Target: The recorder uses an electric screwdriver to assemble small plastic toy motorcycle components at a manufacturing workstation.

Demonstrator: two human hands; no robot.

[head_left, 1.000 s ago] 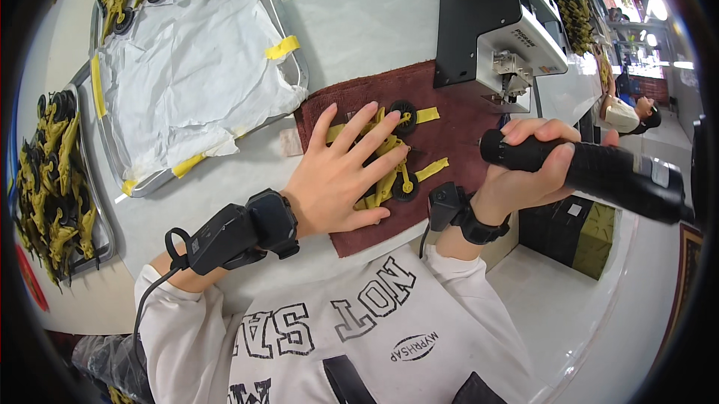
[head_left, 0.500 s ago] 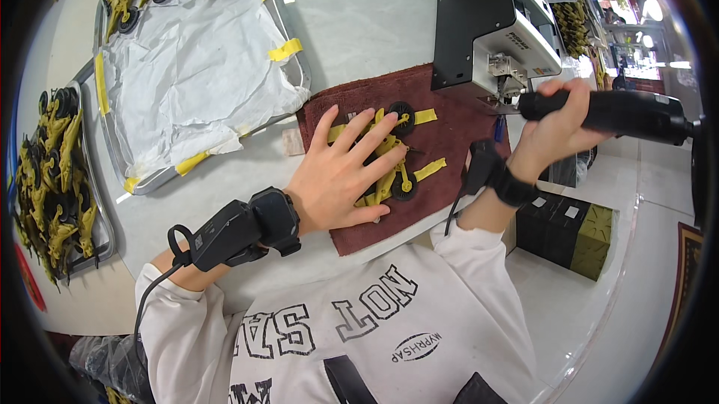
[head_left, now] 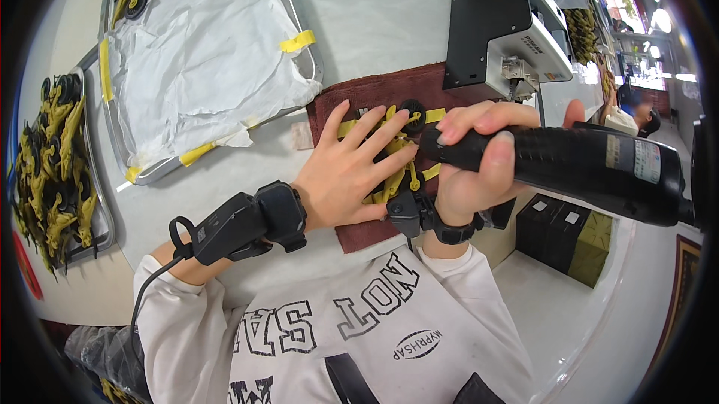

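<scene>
My left hand (head_left: 352, 161) lies palm down with fingers spread, pressing on a yellow figure-like piece with black wheels (head_left: 411, 117). Much of that piece is hidden under the palm. Strips of yellow tape (head_left: 434, 115) reach from it onto a dark red cloth (head_left: 389, 83). Close by on the right, my right hand (head_left: 479, 161) is wrapped round a thick black hand-held power tool (head_left: 599, 164) with a cord at its rear. The tool's front end is next to the wheeled piece; its tip does not show, so I cannot tell whether it touches.
A black and white box-shaped machine (head_left: 498, 37) stands behind the cloth. A paper-lined tray (head_left: 202, 74) at the back left holds several yellow pieces. Another tray (head_left: 106, 209) at far left is piled with them. A dark box (head_left: 558, 232) sits low on the right.
My right hand has brought the black power tool left and nearer, from beside the machine to the wheeled piece. My left hand stays spread on the piece. The view has shifted slightly.
</scene>
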